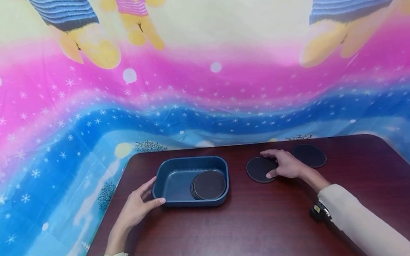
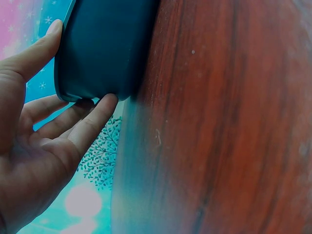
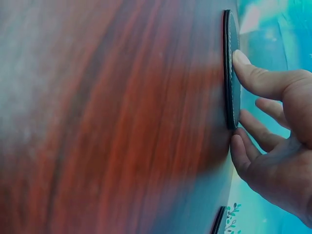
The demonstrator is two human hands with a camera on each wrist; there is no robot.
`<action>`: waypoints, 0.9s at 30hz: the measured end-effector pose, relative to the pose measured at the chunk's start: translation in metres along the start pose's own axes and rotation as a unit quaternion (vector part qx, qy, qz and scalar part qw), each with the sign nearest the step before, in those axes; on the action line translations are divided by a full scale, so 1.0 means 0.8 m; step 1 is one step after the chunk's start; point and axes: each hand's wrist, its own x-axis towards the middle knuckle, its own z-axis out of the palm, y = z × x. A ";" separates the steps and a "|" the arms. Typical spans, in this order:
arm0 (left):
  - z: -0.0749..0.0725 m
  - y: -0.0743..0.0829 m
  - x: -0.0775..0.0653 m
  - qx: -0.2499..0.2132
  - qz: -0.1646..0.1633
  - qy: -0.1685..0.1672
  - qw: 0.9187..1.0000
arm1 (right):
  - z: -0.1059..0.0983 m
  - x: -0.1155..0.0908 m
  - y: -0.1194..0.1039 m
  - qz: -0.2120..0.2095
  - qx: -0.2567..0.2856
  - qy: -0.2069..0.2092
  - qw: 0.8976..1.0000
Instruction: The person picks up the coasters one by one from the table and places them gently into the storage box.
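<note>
A dark blue rectangular container point(image 1: 182, 204) stands on the table, with a stack of round black coasters point(image 1: 209, 185) in its right half. At its left end is my left hand point(image 1: 135, 206). The thumb touches the near rim, and the fairly straight fingers point(image 2: 100, 117) rest along the end wall. To the right of the container lies a round black coaster point(image 1: 259, 169) with a stitched edge. My right hand point(image 1: 287, 164) spreads over its right side. In the right wrist view the thumb point(image 3: 241, 58) touches the coaster's top, with other fingertips right at its edge.
Another black coaster point(image 1: 309, 156) lies flat farther right, behind my right wrist, near the back edge of the dark red-brown wooden table point(image 1: 241, 232). A colourful printed cloth point(image 1: 195, 93) hangs behind the table and down its left side.
</note>
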 end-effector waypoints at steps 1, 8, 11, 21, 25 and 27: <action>0.000 0.000 0.000 0.001 0.000 0.000 1.000 | 0.001 0.000 -0.001 -0.002 0.002 0.003 1.000; 0.000 -0.001 0.000 0.004 -0.005 0.000 1.000 | 0.003 0.000 -0.009 -0.006 -0.028 0.014 0.999; 0.000 -0.001 0.000 0.003 -0.007 0.000 1.000 | 0.004 0.000 -0.010 -0.001 -0.029 0.010 1.000; 0.000 -0.001 0.000 -0.006 0.000 -0.003 1.000 | 0.005 -0.001 -0.005 0.002 0.009 0.025 1.000; 0.000 -0.002 0.001 -0.003 0.001 -0.001 1.000 | 0.005 -0.002 -0.005 0.028 0.023 0.042 0.998; 0.000 -0.003 0.002 0.000 0.002 -0.002 1.000 | 0.003 -0.003 -0.006 0.046 0.023 0.054 0.997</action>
